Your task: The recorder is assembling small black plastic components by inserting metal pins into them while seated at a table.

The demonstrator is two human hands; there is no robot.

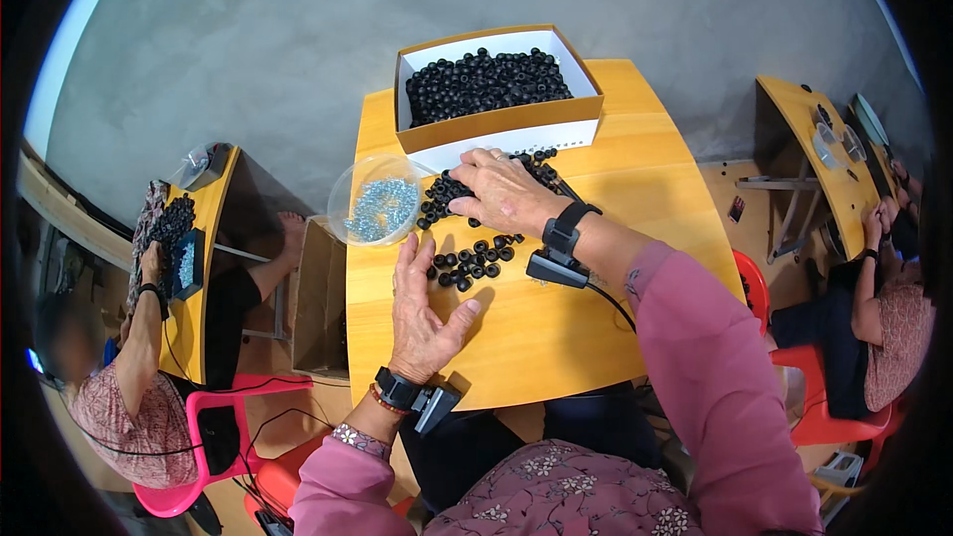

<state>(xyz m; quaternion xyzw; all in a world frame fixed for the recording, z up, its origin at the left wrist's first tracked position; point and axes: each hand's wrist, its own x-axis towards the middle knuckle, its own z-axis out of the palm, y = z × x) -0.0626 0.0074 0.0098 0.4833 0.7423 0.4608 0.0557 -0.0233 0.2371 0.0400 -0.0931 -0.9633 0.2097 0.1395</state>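
"Floral cloth comes first: the top (556,486) at the lower edge, well below the box (506,121). Pink sleeves (725,367) reach from it over the counter (596,357)."

"What does the box hold?"

"Black beads (486,84), heaped, inside white walls with a brown outer band. It sits at the counter's far end."

"And the right hand (506,189)?"

"Just in front of the box, palm down, fingers bent over a pile (437,199) of black beads. Its fingertips are partly hidden, so I can't tell whether they pinch any."

"How far does that pile spread?"

"From the box's near side toward its lower left, showing on both sides of the hand."

"The left hand (422,318)?"

"Farther from the box, below its left end. It is spread wide, thumb well apart from the fingers, with nothing visible in its grasp. Loose beads (472,263), black too, lie just beside its fingers, between it and the pile."

"Anything else near those fingers?"

"Yes, a clear tub (340,201) of pale blue beads (382,208), to the lower left of the box. The fingertips point up toward its rim; I can't tell if they touch."

"What's on the wrists?"

"Black straps (566,226) carrying small devices, both nearer the wearer than the box."

"Beyond the counter?"

"A carton (320,308), down and left of the box, beside the counter's edge."
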